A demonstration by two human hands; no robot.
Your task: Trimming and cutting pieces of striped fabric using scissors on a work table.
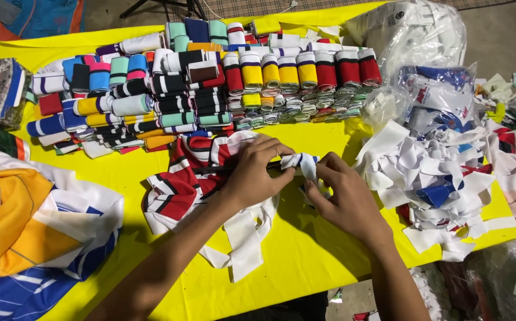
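Yellow cloth covers the bench, and both hands meet near its middle over a small white strip of fabric with blue marks. The left hand lies palm down with its fingers curled and pressed together, pinching one end of the strip. The right hand comes in from the other side; its fingers are bent and closed on the strip's far end, so the strip is held just above the bench between the two hands.

Under the left hand lies a heap of red, white and black striped fabric, with a plain white strip trailing out from it toward the near edge. Behind the hands, rows of rolled striped bands in red, yellow, teal, blue and black fill the far part of the bench. To the right sits a loose pile of white scraps with a few blue and red pieces among them, and clear plastic bags stand beyond it. At the left edge lies a folded orange, white and blue garment.
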